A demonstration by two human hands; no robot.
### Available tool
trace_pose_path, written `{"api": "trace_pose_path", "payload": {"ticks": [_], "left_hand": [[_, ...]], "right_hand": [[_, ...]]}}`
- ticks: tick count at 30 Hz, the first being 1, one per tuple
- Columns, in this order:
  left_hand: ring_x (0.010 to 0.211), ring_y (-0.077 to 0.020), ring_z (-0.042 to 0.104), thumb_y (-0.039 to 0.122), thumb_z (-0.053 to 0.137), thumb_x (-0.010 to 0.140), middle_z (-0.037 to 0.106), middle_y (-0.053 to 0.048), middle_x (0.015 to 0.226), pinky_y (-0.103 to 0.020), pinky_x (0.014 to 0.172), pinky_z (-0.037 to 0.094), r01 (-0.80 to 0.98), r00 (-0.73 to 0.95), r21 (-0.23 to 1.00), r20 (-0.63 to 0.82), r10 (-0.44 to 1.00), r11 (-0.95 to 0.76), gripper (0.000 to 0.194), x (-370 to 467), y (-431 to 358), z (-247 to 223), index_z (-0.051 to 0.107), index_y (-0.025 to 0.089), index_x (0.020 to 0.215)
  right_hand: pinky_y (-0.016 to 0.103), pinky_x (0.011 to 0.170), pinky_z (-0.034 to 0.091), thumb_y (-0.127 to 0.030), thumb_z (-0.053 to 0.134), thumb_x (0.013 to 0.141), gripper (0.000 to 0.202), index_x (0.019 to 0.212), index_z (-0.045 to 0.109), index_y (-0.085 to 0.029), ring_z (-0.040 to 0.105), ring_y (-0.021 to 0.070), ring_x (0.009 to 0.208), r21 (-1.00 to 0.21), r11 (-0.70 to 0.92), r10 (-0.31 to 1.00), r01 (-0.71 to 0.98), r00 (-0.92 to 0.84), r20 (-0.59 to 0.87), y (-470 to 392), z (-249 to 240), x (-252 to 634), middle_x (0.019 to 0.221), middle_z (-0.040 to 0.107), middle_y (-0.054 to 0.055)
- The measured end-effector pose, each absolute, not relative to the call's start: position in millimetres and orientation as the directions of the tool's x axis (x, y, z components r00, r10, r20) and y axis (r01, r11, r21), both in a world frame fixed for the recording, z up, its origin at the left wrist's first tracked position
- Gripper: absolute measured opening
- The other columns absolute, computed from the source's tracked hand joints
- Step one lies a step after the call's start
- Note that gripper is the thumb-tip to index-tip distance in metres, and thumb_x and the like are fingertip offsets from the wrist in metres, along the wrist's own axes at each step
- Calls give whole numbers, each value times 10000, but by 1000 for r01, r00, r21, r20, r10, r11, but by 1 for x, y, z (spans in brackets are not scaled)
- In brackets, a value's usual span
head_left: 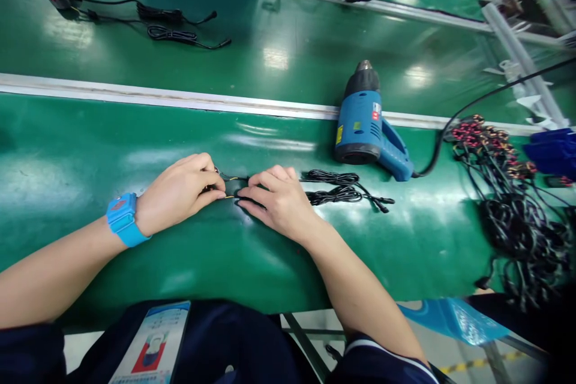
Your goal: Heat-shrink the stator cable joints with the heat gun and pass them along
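Note:
Two black cables (335,178) with bundled coils lie side by side on the green work surface (252,264), their plug ends pointing right. My left hand (182,189), with a blue band (127,219) on its wrist, pinches the left ends, where thin yellow wires show between the hands. The part inside its fingers is mostly hidden. My right hand (279,198) rests over the same cables just right of the wires, its fingers bent around them. A blue heat gun (360,120) lies beyond my right hand, nozzle pointing away.
A large pile of black cables (526,228) with red ends covers the right side, beside a blue container (551,150). More coiled cables (164,15) lie at the far left, past a white rail (180,96). The heat gun's cord (477,99) runs right.

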State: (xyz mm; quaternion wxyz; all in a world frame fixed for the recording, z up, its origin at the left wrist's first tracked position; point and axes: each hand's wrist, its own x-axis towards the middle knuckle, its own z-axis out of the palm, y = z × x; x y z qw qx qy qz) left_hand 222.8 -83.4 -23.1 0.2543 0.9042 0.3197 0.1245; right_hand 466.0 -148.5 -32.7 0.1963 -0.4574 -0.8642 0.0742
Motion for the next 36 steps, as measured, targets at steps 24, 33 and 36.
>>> {"api": "trace_pose_path", "payload": {"ticks": [24,33,36], "left_hand": [[838,-139,665,466,577,980,672,-32,986,-258,775,529,501,734,507,181,655,-701,295,210,-87,-30,708,202,970],[964,-165,665,335,500,1034,734,-33,1083,-309,807,469,369,841,250,320,436,-895,254,205,-70,-42,731,232,1063],[947,-161,668,328,498,1036,739,-40,1065,-302,813,474,363,835,241,345,429,-900,259,204,-70,-45,722,209,1092]], "right_hand": [[348,1034,382,-239,767,783,381,1116,627,-119,522,294,1196,-217,-482,849,849,513,123,-129,-52,670,1196,611,219],[417,911,396,-365,734,788,518,1267,621,-206,561,300,1027,-212,-493,852,844,518,79,-127,-62,676,1187,630,161],[453,885,379,-424,685,818,543,1311,592,-214,555,334,1052,-124,-506,852,854,517,84,-125,-65,673,1212,635,181]]}}
